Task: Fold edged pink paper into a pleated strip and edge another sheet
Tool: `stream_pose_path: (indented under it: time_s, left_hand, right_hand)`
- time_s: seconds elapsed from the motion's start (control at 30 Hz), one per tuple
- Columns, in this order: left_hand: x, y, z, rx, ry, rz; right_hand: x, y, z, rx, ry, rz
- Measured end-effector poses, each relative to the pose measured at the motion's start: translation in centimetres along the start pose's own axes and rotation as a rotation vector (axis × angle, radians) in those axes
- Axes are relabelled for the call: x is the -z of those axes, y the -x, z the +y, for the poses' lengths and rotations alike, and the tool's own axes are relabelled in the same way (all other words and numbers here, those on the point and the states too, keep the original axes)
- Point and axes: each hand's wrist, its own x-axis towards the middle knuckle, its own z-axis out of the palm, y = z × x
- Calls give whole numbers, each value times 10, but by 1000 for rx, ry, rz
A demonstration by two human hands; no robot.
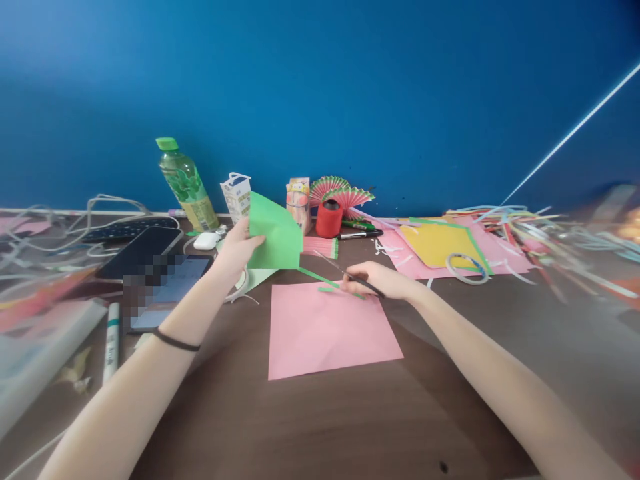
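Note:
My left hand [239, 248] pinches the left edge of a green sheet of paper [276, 233], holding it up and tilted over the table. Scissors [364, 284] with dark handles are in my closed right hand [369, 279], their blades pointing up and left toward the sheet's lower right corner. A narrow green strip [319, 277] runs from that corner toward my right hand; whether it is still joined to the sheet I cannot tell. Beneath lies a pink sheet [330, 333] flat on the table, with a short green piece [327, 289] at its far edge.
A green bottle [187, 187], a small carton [237, 195], a red roll [329, 220] and pink paper fans [345, 193] stand along the blue wall. Phones [143, 253] and cables lie left. Yellow paper [440, 243], a tape ring [467, 269] and paper strips [545, 247] lie right.

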Motion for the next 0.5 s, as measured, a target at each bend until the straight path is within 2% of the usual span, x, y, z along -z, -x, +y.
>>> stream_pose_path:
  time_s: [0.13, 0.2, 0.27, 0.33, 0.4, 0.5]
  left_hand:
    - [10, -9, -6, 121, -17, 164]
    - [13, -10, -8, 148, -42, 244]
    - [13, -10, -7, 85, -165, 322]
    - [10, -7, -4, -71, -339, 345]
    - [2, 0, 2, -227, -462, 259]
    - [-22, 21, 8, -272, -526, -84]
  right_hand:
    - [6, -3, 11, -70, 110, 264]
    - [9, -4, 17, -133, 171, 353]
    - [12, -5, 23, -194, 247, 408]
    - [13, -7, 29, -253, 333, 437]
    - [13, -8, 35, -312, 390, 440]
    - [12, -9, 40, -394, 440, 450]
